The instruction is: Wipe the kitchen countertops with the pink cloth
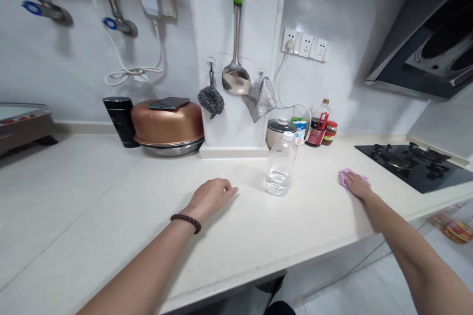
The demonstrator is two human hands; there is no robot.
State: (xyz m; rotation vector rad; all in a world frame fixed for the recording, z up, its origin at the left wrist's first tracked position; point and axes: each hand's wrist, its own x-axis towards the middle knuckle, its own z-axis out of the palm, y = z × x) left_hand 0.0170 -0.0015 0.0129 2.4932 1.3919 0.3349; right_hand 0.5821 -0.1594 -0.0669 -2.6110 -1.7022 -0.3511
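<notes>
On the right part of the pale countertop [236,236], my right hand [356,184] presses down on a pink cloth [343,177], its fingers over the fabric and the cloth's edges showing around them. My left hand [212,197], with a dark beaded bracelet at the wrist, rests low over the counter near the middle. Its thumb is stretched out and its other fingers are loosely bent, with nothing visible in them. Between the two hands stands an upright clear plastic bottle [280,167] with a white cap and some clear liquid at the bottom. Neither hand touches it.
A black gas stove [416,165] lies at the right under a range hood [424,34]. Along the wall stand a lidded pot [275,133], sauce jars [318,133], a copper-coloured bowl [168,120] with a phone on top, and a black tumbler [121,120]. A ladle [236,76] hangs above.
</notes>
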